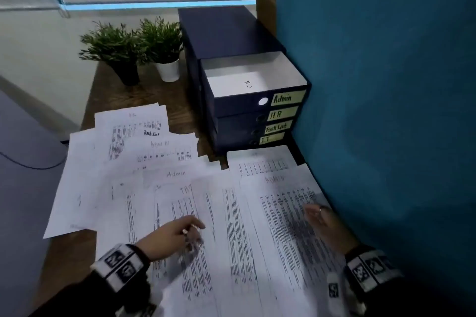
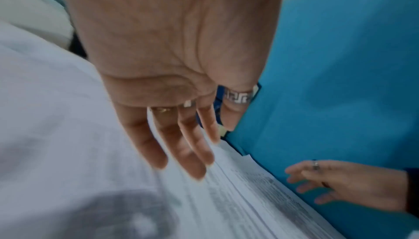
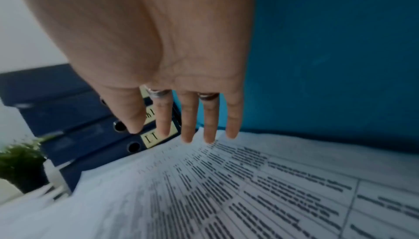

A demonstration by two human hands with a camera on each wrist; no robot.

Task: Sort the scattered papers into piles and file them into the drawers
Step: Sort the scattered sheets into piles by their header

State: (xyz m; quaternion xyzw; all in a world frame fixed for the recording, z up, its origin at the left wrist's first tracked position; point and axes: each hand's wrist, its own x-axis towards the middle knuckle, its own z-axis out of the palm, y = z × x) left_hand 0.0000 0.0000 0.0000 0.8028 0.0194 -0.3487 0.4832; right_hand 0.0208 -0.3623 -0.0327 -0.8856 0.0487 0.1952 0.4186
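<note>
Both hands, left [image 1: 172, 235] & right [image 1: 323, 221], hover slack, holding nothing, over scattered papers [image 1: 231, 213] at frame bottom, prob. picking Admin sheets for the pulled-out Admin drawer [image 1: 253, 80].

On the drawer unit [image 1: 239, 77] I read yellow labels [image 1: 288, 98] from top down, "Admin", "H.R", "Task List", "IT", and sheets [image 1: 159, 136] left of it bear handwritten "Task List" and "Admin".

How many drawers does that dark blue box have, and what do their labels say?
4, stacked in one column: Admin drawer on top, pulled open; below it H.R drawer, Task List drawer and IT drawer at the bottom, all three closed.
</note>
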